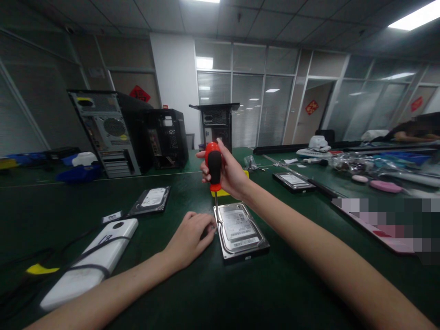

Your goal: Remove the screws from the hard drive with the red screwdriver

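Observation:
My right hand [228,172] is wrapped round the red and black handle of a screwdriver [215,167], held upright. The shaft runs down to the left edge of a silver hard drive [237,224] lying flat on the table, label up. Whether the tip sits in a screw is too small to tell. Curled beside that same edge, my left hand [192,236] has its thumb and fingertips closed against the drive, close to the screwdriver tip. Behind my right wrist, a yellow object [222,193] is partly hidden.
Other hard drives lie left [153,198] and right [294,180] on the green table [178,293]. A white power bank-like block [92,261] wrapped in black cable is near my left forearm. Computer cases [113,133] stand behind. A person [417,130] is at far right, beyond assorted bagged parts [354,162].

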